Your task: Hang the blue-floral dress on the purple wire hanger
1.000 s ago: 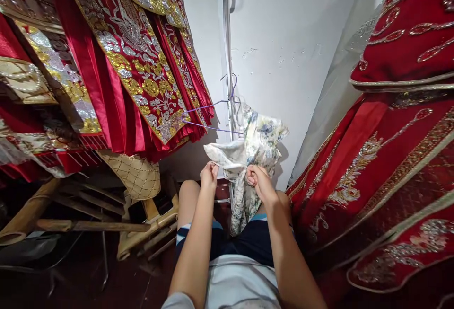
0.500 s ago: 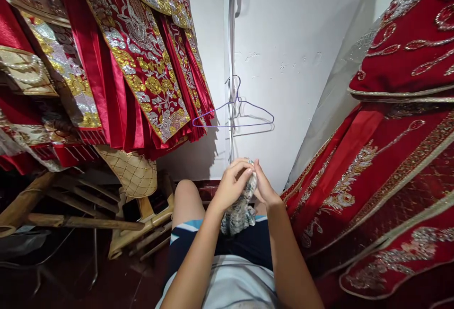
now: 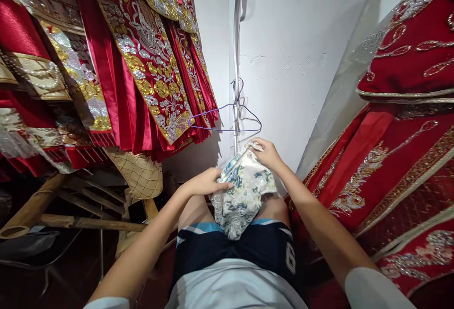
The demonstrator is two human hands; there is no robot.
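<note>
A white cloth with a blue-green floral print (image 3: 243, 188) hangs between my hands above my lap, partly spread and creased. My left hand (image 3: 209, 181) pinches its left edge, with the thumb lying on top of the fabric. At its upper right corner my right hand (image 3: 266, 154) is closed on the cloth. A thin purple wire hanger (image 3: 223, 130) hangs just beyond the cloth, in front of the wall, with nothing on it.
Red embroidered garments (image 3: 152, 67) hang at the left, above a bamboo frame (image 3: 88, 222). More red beaded garments (image 3: 400, 157) fill the right side, partly under clear plastic. A white strap (image 3: 237, 25) runs down the wall.
My hands have moved apart, and the cloth that was bunched between them is now spread wider. The hanger has turned slightly, and the view has shifted a little.
</note>
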